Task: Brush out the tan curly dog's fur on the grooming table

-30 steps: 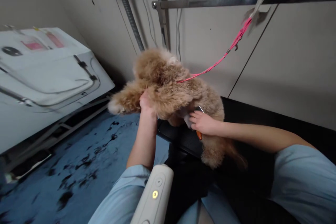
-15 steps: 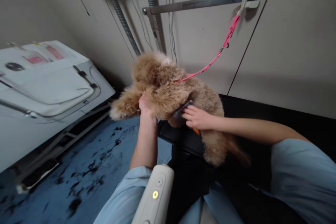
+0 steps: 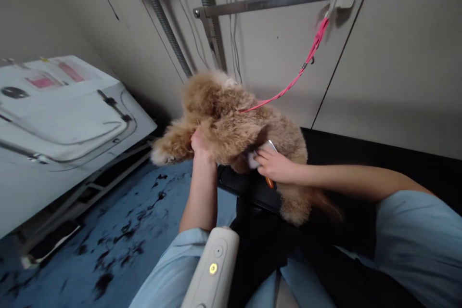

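A curly tan dog (image 3: 281, 127) stands on a black grooming table (image 3: 249, 187), its head toward the far left. My left hand (image 3: 202, 143) is closed round the upper part of its raised front leg (image 3: 173, 142); fur hides the fingertips. In my right hand (image 3: 274, 164) is a slicker brush (image 3: 267, 146) with an orange handle end, held beside the dog's belly behind the front leg. Its bristle side is hard to make out. A pink grooming loop (image 3: 288, 87) runs from the dog's neck up to a metal bar (image 3: 267, 4).
At the left stands a white tub (image 3: 72, 139) with a hose and pink bottles on it. Dark hair clippings (image 3: 124, 236) lie scattered on the blue floor. A pale device (image 3: 212, 269) with a yellow light juts up at the bottom centre. Ribbed hoses (image 3: 159, 14) run along the wall.
My right hand has moved slightly right and down with the brush, which has tilted so its pale face shows. My left hand keeps its hold on the leg. The view has shifted slightly.
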`<state>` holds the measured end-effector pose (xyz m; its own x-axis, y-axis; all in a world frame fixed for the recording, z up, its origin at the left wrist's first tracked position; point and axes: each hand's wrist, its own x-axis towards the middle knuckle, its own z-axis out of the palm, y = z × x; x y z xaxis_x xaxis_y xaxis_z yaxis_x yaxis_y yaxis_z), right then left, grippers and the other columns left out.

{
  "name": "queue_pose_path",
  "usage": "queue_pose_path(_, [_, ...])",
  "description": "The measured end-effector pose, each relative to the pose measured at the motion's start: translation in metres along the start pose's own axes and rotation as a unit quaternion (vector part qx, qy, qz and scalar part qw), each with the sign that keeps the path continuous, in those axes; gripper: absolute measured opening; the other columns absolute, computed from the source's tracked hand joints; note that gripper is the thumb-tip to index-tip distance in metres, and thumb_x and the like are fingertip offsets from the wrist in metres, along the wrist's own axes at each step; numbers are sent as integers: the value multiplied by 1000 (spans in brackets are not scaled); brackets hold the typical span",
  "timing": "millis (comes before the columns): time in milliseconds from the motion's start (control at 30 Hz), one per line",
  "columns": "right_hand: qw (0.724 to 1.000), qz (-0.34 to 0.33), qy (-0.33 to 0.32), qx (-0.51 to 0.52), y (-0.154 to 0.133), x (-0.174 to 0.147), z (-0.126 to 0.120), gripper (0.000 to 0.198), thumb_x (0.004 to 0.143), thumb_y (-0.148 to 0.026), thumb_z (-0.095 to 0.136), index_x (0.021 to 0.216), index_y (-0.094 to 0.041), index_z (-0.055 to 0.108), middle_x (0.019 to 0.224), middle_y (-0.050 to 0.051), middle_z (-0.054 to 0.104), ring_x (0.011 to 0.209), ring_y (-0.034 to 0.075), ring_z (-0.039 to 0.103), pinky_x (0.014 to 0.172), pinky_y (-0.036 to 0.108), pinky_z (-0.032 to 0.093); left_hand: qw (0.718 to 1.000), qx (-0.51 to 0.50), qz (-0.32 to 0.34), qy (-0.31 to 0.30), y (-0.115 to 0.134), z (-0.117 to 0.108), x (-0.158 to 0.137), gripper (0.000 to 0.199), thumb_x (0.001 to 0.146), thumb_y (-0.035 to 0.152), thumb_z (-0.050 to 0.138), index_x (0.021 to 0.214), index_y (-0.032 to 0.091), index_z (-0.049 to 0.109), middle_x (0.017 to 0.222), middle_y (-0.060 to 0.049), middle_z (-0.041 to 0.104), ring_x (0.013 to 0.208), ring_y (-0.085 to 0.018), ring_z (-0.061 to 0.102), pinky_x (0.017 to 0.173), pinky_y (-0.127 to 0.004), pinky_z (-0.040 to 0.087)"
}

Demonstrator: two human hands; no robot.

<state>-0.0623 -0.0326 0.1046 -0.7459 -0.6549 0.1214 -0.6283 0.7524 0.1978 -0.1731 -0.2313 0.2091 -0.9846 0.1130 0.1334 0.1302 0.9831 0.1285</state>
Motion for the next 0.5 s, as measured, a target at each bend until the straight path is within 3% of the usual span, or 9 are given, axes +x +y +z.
queue_pose_path(67, [996, -15, 81, -29, 13, -1, 11, 21, 95, -17, 54, 89, -16, 74, 131, 16, 65, 130, 30, 52, 111, 53, 37, 1000, 21, -10, -10, -1, -2, -1, 34, 94, 16, 45, 111, 9, 74, 113, -16, 74, 111, -31, 69, 93, -37, 57])
queue_pose_path(100, [996, -11, 86, -36, 17, -5, 18, 21, 95, -17, 54, 89, -15, 75, 133, 16, 64, 131, 30, 51, 112, 54, 36, 1000, 26, -9, -12, -2, -1, -2, 35, 94, 18, 44, 111, 10, 74, 113, -15, 74, 110, -30, 69, 92, -37, 57])
queue_pose_path(233, [1000, 10, 4, -28, 7, -28, 44, 19, 90, -17, 62, 77, -12, 75, 108, 20, 73, 118, 33, 60, 102, 54, 44, 1000, 20, 3, 17, -6, 3, 0, 36, 94, 17, 42, 114, 12, 72, 106, -14, 75, 114, -28, 67, 95, -34, 55])
queue_pose_path(300, [999, -32, 15, -24, 3, -27, 43, 20, 91, -18, 61, 77, -13, 75, 114, 20, 72, 121, 33, 58, 105, 54, 42, 999, 20, 2, 29, -5, 3, -1, 36, 93, 17, 43, 114, 13, 72, 105, -14, 74, 116, -28, 66, 96, -34, 55])
queue_pose_path(367, [995, -64, 71, -30, 8, -15, 35, 21, 94, -18, 57, 83, -15, 75, 130, 18, 66, 130, 32, 53, 112, 56, 36, 1000, 24, 1, 18, -2, -1, -3, 35, 93, 17, 44, 111, 11, 73, 106, -15, 74, 113, -30, 67, 95, -36, 56])
queue_pose_path(433, [992, -56, 102, -43, 15, -5, 29, 21, 95, -18, 56, 86, -17, 75, 136, 15, 63, 133, 31, 50, 114, 57, 34, 1000, 27, 3, 2, 1, -5, -5, 35, 94, 17, 43, 109, 10, 74, 107, -16, 74, 109, -30, 69, 93, -37, 57])
queue_pose_path(500, [994, -13, 89, -55, 16, -4, 28, 19, 93, -19, 59, 83, -16, 74, 132, 15, 65, 130, 31, 53, 110, 56, 39, 1000, 29, 0, -8, 4, -7, -7, 35, 94, 16, 43, 106, 8, 75, 106, -17, 75, 106, -30, 71, 91, -37, 58])
